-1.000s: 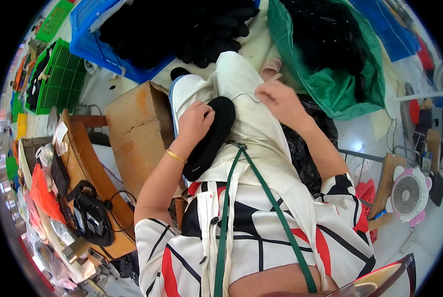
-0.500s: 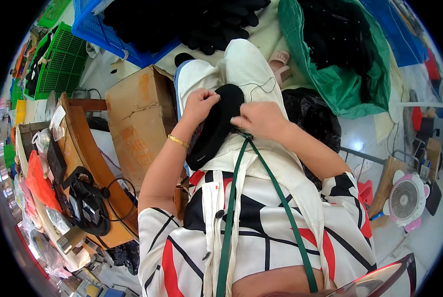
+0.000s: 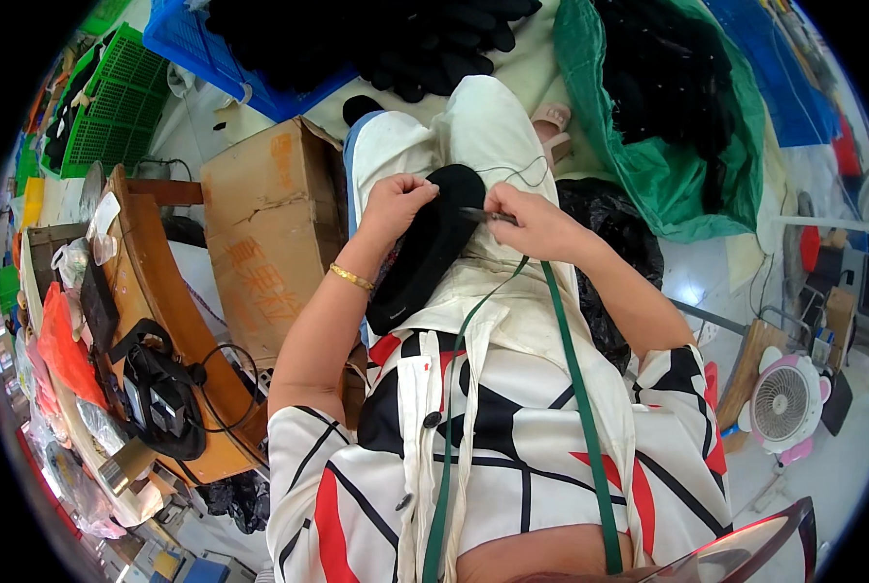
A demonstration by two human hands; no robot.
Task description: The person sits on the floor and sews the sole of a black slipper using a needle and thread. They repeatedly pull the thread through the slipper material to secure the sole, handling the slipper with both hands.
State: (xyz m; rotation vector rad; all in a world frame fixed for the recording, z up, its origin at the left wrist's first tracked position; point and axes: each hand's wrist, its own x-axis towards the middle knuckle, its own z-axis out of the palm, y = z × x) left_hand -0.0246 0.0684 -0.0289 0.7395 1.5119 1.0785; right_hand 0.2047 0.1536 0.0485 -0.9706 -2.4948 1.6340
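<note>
A long black shoe-shaped fabric piece (image 3: pixel 434 238) lies slantwise over my lap, its rounded end toward my knees. My left hand (image 3: pixel 396 207) pinches its left edge near that end. In my right hand (image 3: pixel 532 223) is a pair of small dark thread snips (image 3: pixel 483 215), their tips pointing left over the right edge of the fabric. Whether the blades touch it, I cannot tell. A green strap (image 3: pixel 563 335) runs from my neck down toward the right hand. A thin dark thread (image 3: pixel 517 173) curls over my white-covered knee.
Beyond my knees, a blue basket (image 3: pixel 260 97) and a green sack (image 3: pixel 639 189) hold heaps of black pieces. A cardboard box (image 3: pixel 264 223) and a wooden table (image 3: pixel 177 350) stand at my left. A black plastic bag (image 3: pixel 609 233) and a fan (image 3: pixel 786 398) are at the right.
My right hand has moved slightly up and right, and the snips now show at the fabric's edge. The green strap has shifted right with it. My left hand keeps its pinch.
</note>
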